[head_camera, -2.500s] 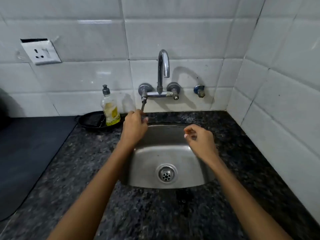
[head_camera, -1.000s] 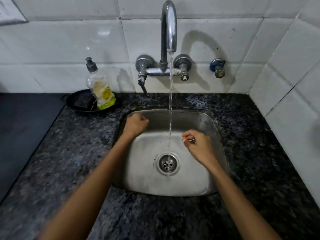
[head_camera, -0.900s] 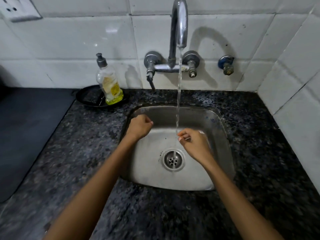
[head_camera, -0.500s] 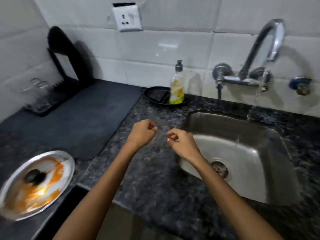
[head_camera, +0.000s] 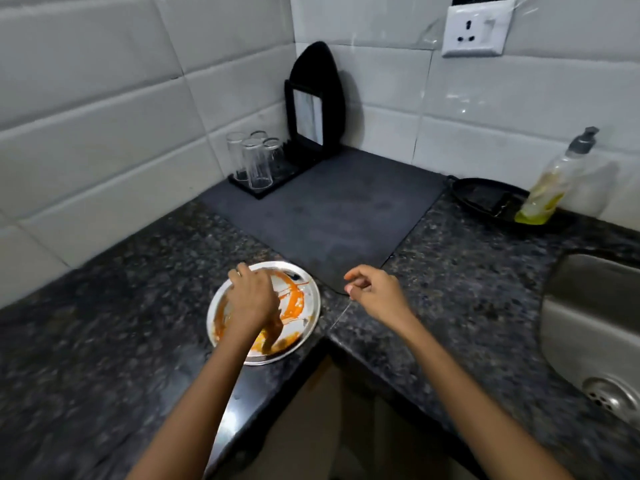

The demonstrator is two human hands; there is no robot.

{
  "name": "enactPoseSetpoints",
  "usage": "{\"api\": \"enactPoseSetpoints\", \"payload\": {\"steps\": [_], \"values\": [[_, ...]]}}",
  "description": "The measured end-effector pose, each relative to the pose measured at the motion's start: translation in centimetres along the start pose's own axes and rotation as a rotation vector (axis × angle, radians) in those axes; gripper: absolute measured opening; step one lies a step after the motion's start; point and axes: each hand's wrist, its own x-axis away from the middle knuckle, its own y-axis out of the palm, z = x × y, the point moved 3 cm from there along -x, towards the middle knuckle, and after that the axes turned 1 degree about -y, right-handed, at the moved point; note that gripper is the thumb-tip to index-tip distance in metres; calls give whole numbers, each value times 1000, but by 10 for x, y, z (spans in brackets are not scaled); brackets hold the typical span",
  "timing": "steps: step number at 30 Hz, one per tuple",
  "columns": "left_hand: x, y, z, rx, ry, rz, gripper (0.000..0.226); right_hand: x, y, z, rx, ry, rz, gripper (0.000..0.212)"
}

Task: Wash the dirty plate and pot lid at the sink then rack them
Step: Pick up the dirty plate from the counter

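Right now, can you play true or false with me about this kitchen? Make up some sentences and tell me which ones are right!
1. The left hand is over the dirty round metal dish smeared with orange sauce. True.
2. The right hand is holding the soap bottle. False: the soap bottle stands untouched by the wall, and the right hand hovers over the counter.
3. Glasses stand in the corner by a black rack. True.
4. The dish is already in the sink. False: it lies on the counter, and the sink is off to the right.
5. The dark mat is piled with dishes. False: no dishes lie on it.
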Motion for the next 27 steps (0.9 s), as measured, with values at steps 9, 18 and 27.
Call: {"api": "enactPoseSetpoints", "payload": {"steps": [9, 18, 27], "values": [[-7, 1, -25, 192, 35, 55, 25, -7, 30, 1, -13, 50, -50, 14], [18, -41, 49, 316, 205, 93, 36, 13, -23, 33, -115, 113, 71, 16], [87, -29, 224, 1118, 210, -502, 32, 85, -196, 118, -234, 292, 409, 15]]}}
